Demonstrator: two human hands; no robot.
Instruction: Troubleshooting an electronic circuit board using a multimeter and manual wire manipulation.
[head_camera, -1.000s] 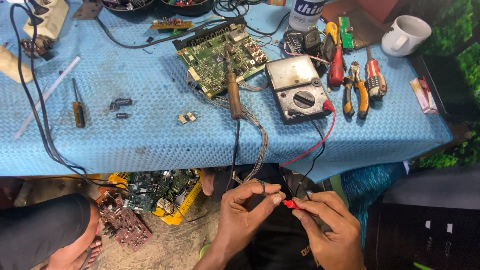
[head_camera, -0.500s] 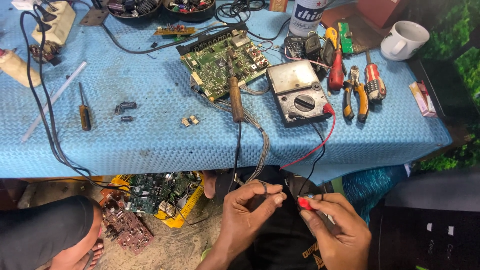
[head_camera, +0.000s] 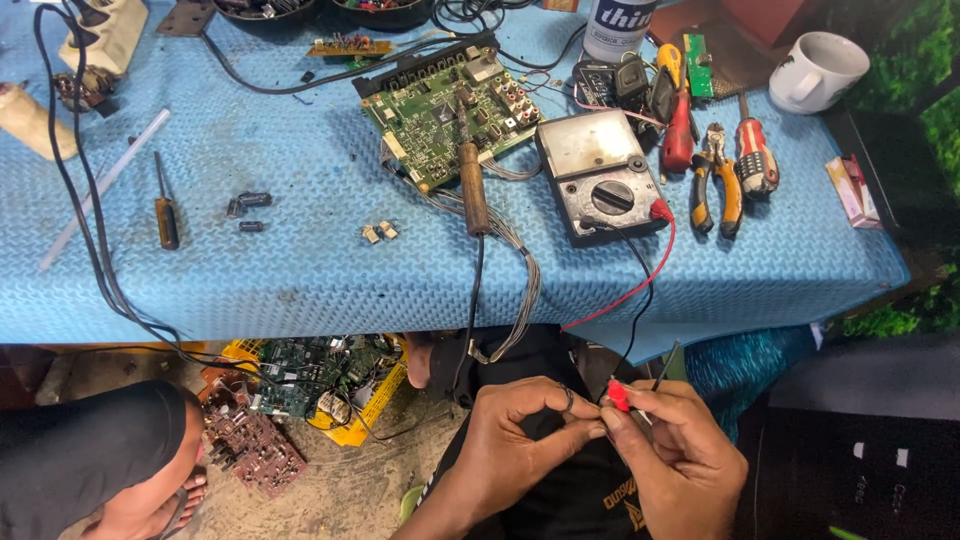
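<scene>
Both hands are low in the view, below the table's front edge. My right hand (head_camera: 672, 452) pinches the red test probe (head_camera: 618, 396), and a black probe (head_camera: 668, 366) sticks up from the same hand. My left hand (head_camera: 522, 432) has its thumb and fingertips closed on something small right against the red probe's tip; the item itself is hidden. Red and black leads run up to the grey analogue meter (head_camera: 598, 172) on the blue table cover (head_camera: 300, 270). A green circuit board (head_camera: 445, 110) lies left of the meter, with a soldering iron (head_camera: 472, 185) resting across its edge.
Pliers (head_camera: 712, 180), red-handled screwdrivers (head_camera: 755, 150) and a white mug (head_camera: 812, 68) lie at the right. A small screwdriver (head_camera: 164, 210), loose dark components (head_camera: 250, 205) and black cables are at the left. A yellow crate of circuit boards (head_camera: 300, 380) sits on the floor, with another person's leg (head_camera: 90, 460) beside it.
My two hands have come closer together and shifted slightly right. The red probe now meets my left fingertips. The view has tilted a little lower on the table.
</scene>
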